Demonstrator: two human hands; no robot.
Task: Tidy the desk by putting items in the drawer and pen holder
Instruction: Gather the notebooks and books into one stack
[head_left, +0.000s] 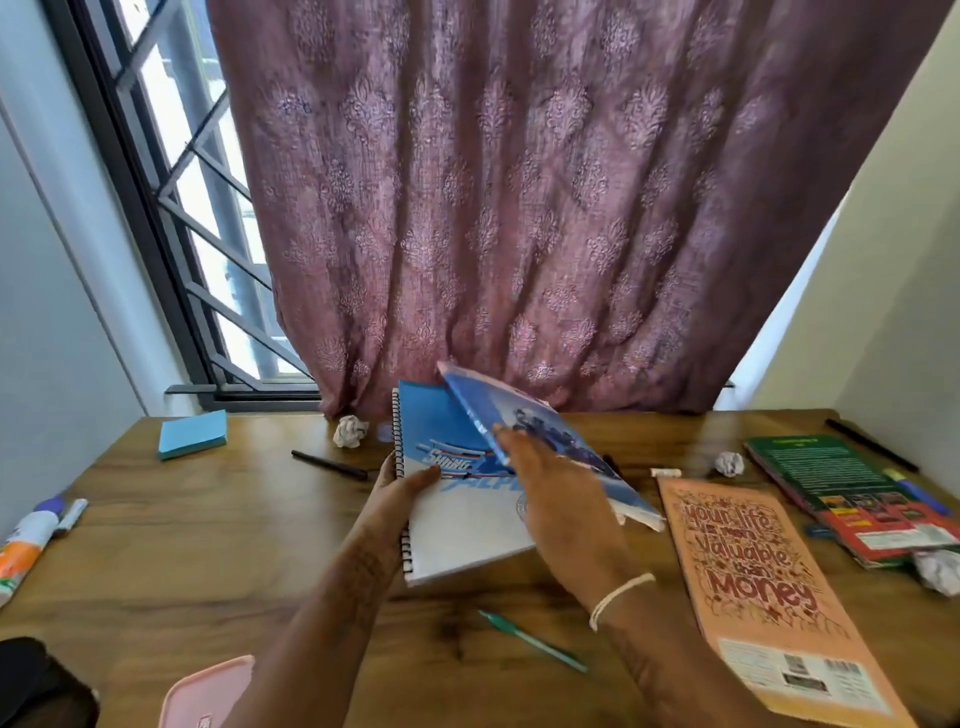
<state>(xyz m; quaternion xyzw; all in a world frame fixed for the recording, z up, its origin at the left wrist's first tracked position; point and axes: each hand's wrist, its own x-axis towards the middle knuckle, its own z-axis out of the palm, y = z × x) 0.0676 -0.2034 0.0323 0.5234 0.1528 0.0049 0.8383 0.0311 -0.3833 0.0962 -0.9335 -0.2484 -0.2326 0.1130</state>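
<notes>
My left hand (402, 488) grips a blue-and-white spiral notebook (457, 525) by its bound left edge, lifted and tilted above the wooden desk (208, 545). My right hand (556, 499) holds a thinner blue book (524, 421), blurred with motion, slanting over the notebook's top right. A green pen (532, 640) lies on the desk below my hands. A black pen (330, 464) lies left of the notebook. No drawer or pen holder shows.
Blue sticky notes (192, 434) at back left. Crumpled paper balls (350, 430) (729, 462) (937, 570). Glue bottle (23, 551) and marker (71, 515) at left edge. Orange book (763, 587), green books (852, 493), blue marker (917, 491) and black pen (870, 444) right. Pink lid (208, 693) near front.
</notes>
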